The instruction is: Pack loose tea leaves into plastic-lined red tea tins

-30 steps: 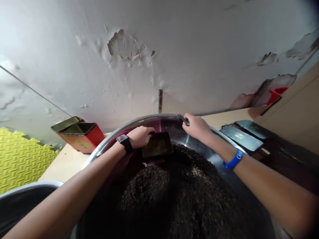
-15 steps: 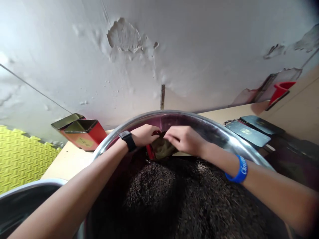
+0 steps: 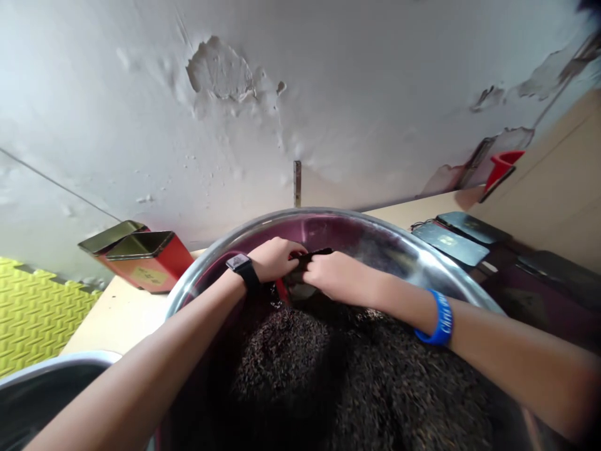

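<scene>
A big steel basin (image 3: 422, 263) holds a heap of dark loose tea leaves (image 3: 338, 376). At its far side my left hand (image 3: 275, 258), with a black watch on the wrist, grips a small red tin (image 3: 295, 285) tipped into the leaves. My right hand (image 3: 335, 275), a blue band on its wrist, is curled over the tin's mouth and presses against the leaves there. Most of the tin is hidden by both hands.
Two open red tins (image 3: 141, 254) stand on the pale table at the left. Dark flat boxes (image 3: 451, 241) lie at the right, with a red container (image 3: 502, 166) behind them. Another steel basin rim (image 3: 56, 363) shows at the lower left. A peeling wall is close behind.
My right hand left the basin's far rim and came down onto the tin beside my left hand. The tin has tipped lower into the leaves.
</scene>
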Tool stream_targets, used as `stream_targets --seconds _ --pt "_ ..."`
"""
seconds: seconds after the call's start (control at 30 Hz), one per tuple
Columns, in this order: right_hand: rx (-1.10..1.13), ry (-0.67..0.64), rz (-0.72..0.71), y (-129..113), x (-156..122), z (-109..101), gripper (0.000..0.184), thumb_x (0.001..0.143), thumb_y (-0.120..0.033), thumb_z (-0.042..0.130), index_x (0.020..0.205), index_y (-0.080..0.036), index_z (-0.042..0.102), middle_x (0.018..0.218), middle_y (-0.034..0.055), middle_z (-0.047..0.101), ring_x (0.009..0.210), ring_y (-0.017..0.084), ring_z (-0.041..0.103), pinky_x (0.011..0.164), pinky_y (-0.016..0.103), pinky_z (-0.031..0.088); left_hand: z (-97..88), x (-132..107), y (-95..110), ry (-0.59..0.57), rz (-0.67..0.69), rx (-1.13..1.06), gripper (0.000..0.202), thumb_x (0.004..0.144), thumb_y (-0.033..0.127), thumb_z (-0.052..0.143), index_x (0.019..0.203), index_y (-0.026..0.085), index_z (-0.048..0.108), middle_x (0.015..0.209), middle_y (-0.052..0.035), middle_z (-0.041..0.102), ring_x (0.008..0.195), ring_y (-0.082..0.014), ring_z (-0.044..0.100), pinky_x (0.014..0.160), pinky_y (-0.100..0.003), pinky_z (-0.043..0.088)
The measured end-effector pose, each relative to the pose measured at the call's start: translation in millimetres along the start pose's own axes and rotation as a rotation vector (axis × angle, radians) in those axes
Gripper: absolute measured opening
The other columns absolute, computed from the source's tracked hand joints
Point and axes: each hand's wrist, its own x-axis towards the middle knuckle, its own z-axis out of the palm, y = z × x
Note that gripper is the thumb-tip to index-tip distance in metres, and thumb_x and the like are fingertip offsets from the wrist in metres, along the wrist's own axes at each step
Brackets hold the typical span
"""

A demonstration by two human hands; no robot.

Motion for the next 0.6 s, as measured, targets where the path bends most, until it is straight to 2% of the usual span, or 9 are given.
stream_targets --seconds 0.07,0.17,0.27,0.33,0.4,0.47,0.53,0.6 --pt "-0.104 0.071 -0.055 4 -6 -11 0.014 0.082 -0.013 0.042 0.082 -0.016 0.056 0.081 0.0047 0.058 0.077 0.016 0.049 0.063 0.029 0.036 0.3 0 -14 0.030 -0.028 -0.033 0.029 0.080 0.024 0.044 0.100 0.022 0.064 0.096 -0.0016 0.066 0.084 -0.0152 0.059 0.076 -0.024 0.042" --pt "-0.181 0.159 -0.124 8 -6 -11 0.021 0.086 -0.015 0.035 0.079 -0.016 0.055 0.076 0.0050 0.056 0.075 0.015 0.045 0.064 0.030 0.031 0.8 1 -27 0.056 -0.082 -0.079 0.028 0.082 0.029 0.044 0.098 0.020 0.065 0.095 -0.0020 0.066 0.084 -0.0149 0.059 0.074 -0.024 0.042" --pt "-0.084 0.113 -0.228 7 -2 -4 0.018 0.085 -0.016 0.038 0.079 -0.016 0.055 0.075 0.0043 0.057 0.075 0.014 0.045 0.066 0.030 0.030 1.1 1 -31 0.084 -0.137 -0.097 0.026 0.081 0.033 0.048 0.098 0.020 0.063 0.091 -0.0017 0.066 0.081 -0.0144 0.058 0.072 -0.024 0.042" --pt "0.034 0.046 -0.244 5 -1 -5 0.013 0.083 -0.019 0.043 0.079 -0.017 0.056 0.076 0.0035 0.058 0.076 0.014 0.046 0.066 0.029 0.031 1.0 1 -28 0.163 -0.144 -0.031 0.023 0.078 0.032 0.053 0.097 0.019 0.060 0.089 -0.0019 0.064 0.079 -0.0146 0.057 0.071 -0.024 0.042" --pt "0.134 -0.014 -0.161 6 -2 -12 0.014 0.082 -0.027 0.047 0.077 -0.018 0.057 0.075 0.0026 0.060 0.072 0.013 0.049 0.064 0.028 0.032 1.2 1 -24 0.264 -0.123 0.098 0.021 0.076 0.027 0.057 0.095 0.018 0.056 0.088 -0.0028 0.060 0.079 -0.0156 0.054 0.070 -0.026 0.042" --pt "0.223 -0.057 0.007 11 -6 -19 0.022 0.081 -0.036 0.047 0.073 -0.019 0.059 0.070 0.0023 0.060 0.064 0.013 0.050 0.059 0.027 0.032 2.0 2 -18 0.331 -0.087 0.229 0.018 0.076 0.022 0.057 0.092 0.018 0.054 0.090 -0.0038 0.057 0.082 -0.0169 0.053 0.069 -0.027 0.041" --pt "0.324 -0.076 0.208 19 -9 -21 0.032 0.084 -0.040 0.041 0.069 -0.019 0.061 0.063 0.0027 0.060 0.057 0.013 0.050 0.054 0.027 0.031 3.3 3 -12 0.342 -0.059 0.309 0.011 0.078 0.020 0.054 0.090 0.018 0.054 0.090 -0.0042 0.056 0.085 -0.0176 0.052 0.069 -0.027 0.041" --pt "0.335 -0.056 0.419 28 -10 -15 0.034 0.085 -0.038 0.036 0.071 -0.020 0.061 0.056 0.0034 0.058 0.053 0.013 0.050 0.051 0.027 0.030 4.4 3 -8 0.324 -0.034 0.354 0.010 0.082 0.020 0.049 0.090 0.019 0.055 0.090 -0.0045 0.056 0.085 -0.0174 0.053 0.068 -0.026 0.041"
